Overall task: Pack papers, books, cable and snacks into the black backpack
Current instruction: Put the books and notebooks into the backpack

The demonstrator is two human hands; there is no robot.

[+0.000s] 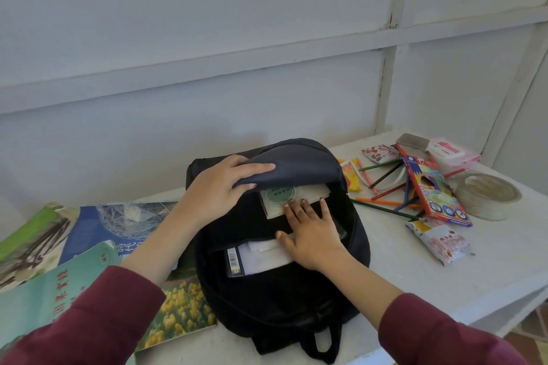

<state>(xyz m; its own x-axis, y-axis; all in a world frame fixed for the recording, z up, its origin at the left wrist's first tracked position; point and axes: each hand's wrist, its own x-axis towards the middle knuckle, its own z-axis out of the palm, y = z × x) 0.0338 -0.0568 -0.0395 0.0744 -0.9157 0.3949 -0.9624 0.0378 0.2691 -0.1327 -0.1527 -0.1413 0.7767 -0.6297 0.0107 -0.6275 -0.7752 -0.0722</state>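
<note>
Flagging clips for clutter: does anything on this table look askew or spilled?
Yes. Coloured pencils lie loose and crisscrossed right of the black backpack, outside their tilted pencil box. Snack packets are scattered around them. Nothing looks damaged.

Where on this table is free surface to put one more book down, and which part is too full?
Bare table lies at the front right, between the black backpack, the snack packet and the table's front edge. The far right is crowded with coloured pencils, their box and a tape roll. The left is covered by books.
</note>
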